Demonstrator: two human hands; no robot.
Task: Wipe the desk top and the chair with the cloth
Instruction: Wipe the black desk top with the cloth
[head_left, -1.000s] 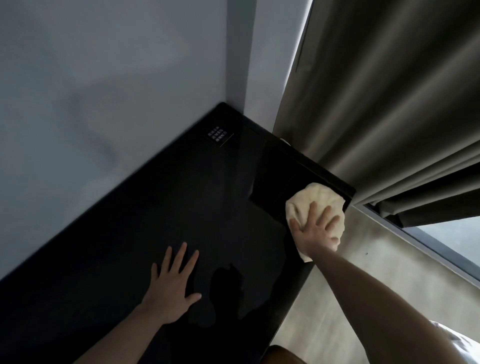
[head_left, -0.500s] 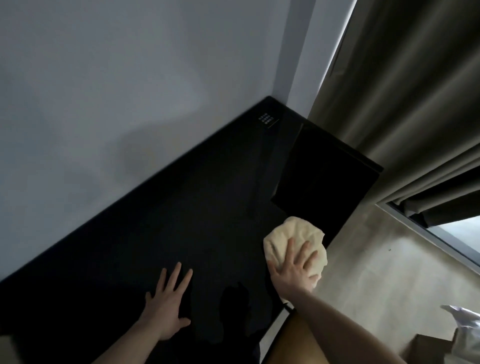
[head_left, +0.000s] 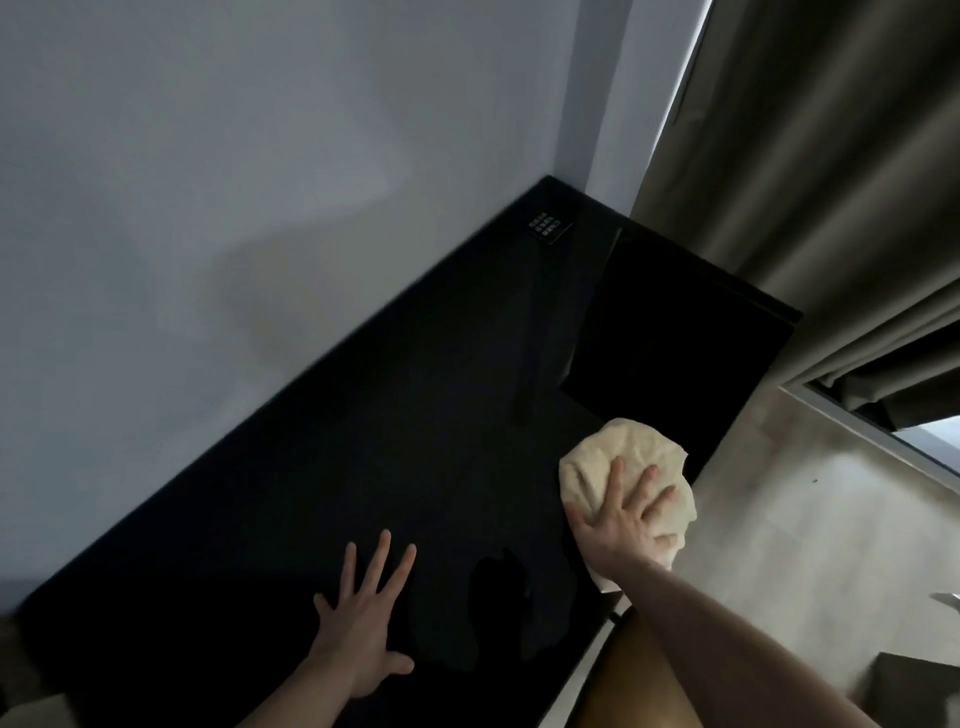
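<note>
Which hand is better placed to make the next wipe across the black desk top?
The right hand, I judge. It already presses the cream cloth flat on the desk top near its front edge. The left hand lies spread on bare desk and touches no cloth; it looks suited for support.

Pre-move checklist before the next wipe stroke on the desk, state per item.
1. Right hand flat on cloth: ok.
2. Cloth fully on desk top: not ok, it overhangs the near edge.
3. Left hand braced flat on the desk top, clear of the cloth: ok.
4. Stroke path toward the wall free of objects: ok.
5. Keypad panel in the far corner wiped: cannot tell.
</note>
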